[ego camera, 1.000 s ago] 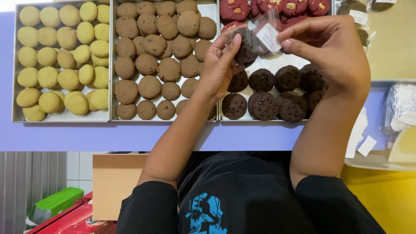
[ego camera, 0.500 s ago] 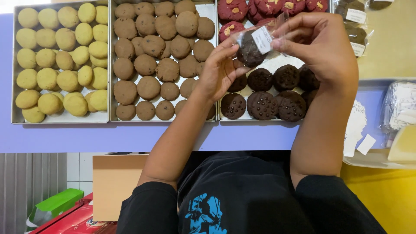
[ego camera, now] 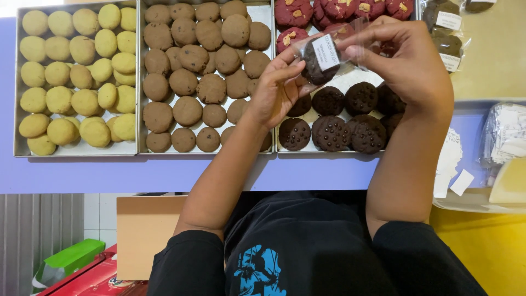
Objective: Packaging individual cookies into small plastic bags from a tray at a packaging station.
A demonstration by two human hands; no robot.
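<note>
Hands worked above the right-hand tray (ego camera: 285, 149), near the desk's (ego camera: 164, 172) front edge: left hand (ego camera: 276, 90) pinched the lower side of a clear bag (ego camera: 329, 55) holding one dark cookie (ego camera: 318, 60), right hand (ego camera: 405, 60) pinched its upper edge, fingers curled. Risk, as judged: a loose pinch could drop the bag onto the dark chocolate cookies (ego camera: 339, 118) below; hard squeezing could crack its cookie. Left tray (ego camera: 19, 148) held pale yellow cookies (ego camera: 76, 77), middle tray (ego camera: 139, 149) brown ones (ego camera: 203, 66). Red cookies (ego camera: 334, 11) lay at the far edge; bagged cookies (ego camera: 446, 30) sat at the far right corner.
</note>
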